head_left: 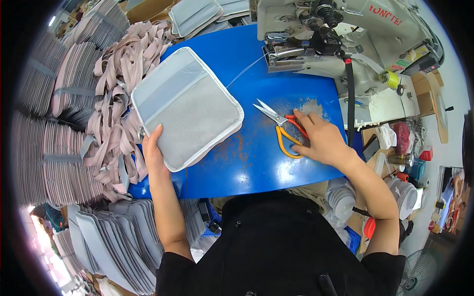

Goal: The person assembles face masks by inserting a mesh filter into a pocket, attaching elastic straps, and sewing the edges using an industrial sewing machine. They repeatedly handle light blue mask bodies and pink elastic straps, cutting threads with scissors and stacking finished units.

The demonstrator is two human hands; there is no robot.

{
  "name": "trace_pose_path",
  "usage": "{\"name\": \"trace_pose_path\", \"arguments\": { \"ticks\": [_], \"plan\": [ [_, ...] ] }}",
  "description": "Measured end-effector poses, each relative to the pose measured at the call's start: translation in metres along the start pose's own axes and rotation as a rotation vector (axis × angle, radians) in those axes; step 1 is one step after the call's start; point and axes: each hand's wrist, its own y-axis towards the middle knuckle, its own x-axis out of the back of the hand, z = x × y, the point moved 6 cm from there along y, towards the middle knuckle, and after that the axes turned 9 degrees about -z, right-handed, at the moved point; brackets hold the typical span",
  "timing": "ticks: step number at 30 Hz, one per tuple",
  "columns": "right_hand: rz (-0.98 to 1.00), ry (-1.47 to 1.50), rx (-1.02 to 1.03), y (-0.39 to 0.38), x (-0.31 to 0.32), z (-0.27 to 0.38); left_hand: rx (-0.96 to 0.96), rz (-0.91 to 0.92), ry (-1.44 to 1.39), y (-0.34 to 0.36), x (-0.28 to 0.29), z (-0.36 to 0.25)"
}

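My left hand [154, 150] grips the lower left edge of a flat, square grey mesh fabric piece [195, 111] with rounded corners and white edge binding. A smoother, lighter band runs across its upper part. The thumb lies on top, while the other fingers are hidden underneath. Thin threads [247, 68] stretch from its right side toward the sewing machine [306, 49]. My right hand [321, 138] is on the handles of a pair of scissors [282, 121], one loop red and the other orange-yellow. The blades are parted and point to the upper left, over the blue table.
The blue table [217, 177] has worn patches. Pale pink fabric strips [123, 64] pile along its left side, beside tall stacks of grey panels [69, 158]. More panels [195, 17] lie at the back. A black tube [350, 98] hangs down right of the scissors.
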Motion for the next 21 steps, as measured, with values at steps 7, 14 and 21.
{"name": "trace_pose_path", "arguments": {
  "ticks": [7,14,21],
  "plan": [
    [0.432,0.524,-0.278,0.009,-0.004,-0.019,0.022,-0.03,-0.003,-0.01,0.004,-0.008],
    [-0.011,0.737,-0.246,0.038,-0.01,0.039,-0.043,-0.014,0.025,-0.018,-0.014,-0.02],
    [-0.1,0.579,-0.232,0.057,-0.021,0.032,-0.493,-0.02,0.481,-0.077,-0.029,-0.091]
  ]
}}
